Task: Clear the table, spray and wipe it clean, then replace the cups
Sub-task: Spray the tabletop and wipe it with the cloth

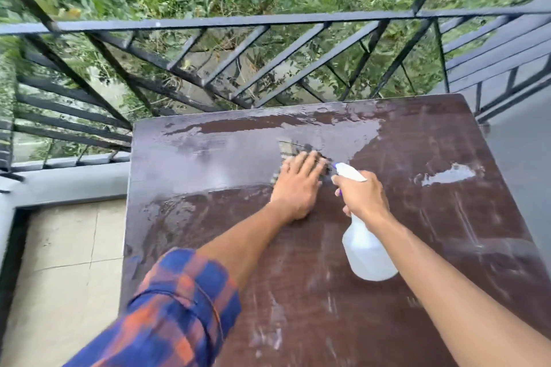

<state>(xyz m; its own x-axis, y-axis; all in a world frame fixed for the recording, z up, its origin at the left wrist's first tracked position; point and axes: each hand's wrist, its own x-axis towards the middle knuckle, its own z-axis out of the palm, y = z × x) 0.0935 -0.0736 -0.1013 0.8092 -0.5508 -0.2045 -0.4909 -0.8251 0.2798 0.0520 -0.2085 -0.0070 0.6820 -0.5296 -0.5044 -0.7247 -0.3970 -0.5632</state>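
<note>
A dark brown wooden table (pixel 417 292) fills the lower right of the head view, wet and streaked across its far half. My left hand (pixel 296 185) lies flat with straight fingers on a grey checked cloth (pixel 287 147), pressing it to the tabletop near the middle. Only the cloth's far edge shows beyond my fingers. Just to its right, my right hand (pixel 362 195) grips the neck of a white translucent spray bottle (pixel 365 250), whose nozzle points toward the cloth. The bottle hangs tilted above the table. No cups are in view.
A black metal railing (pixel 238 21) runs close behind the table's far edge, with green plants beyond it. A grey ledge (pixel 68 182) and pale floor tiles (pixel 65 262) lie to the left. A puddle (pixel 450 174) sits at the table's right.
</note>
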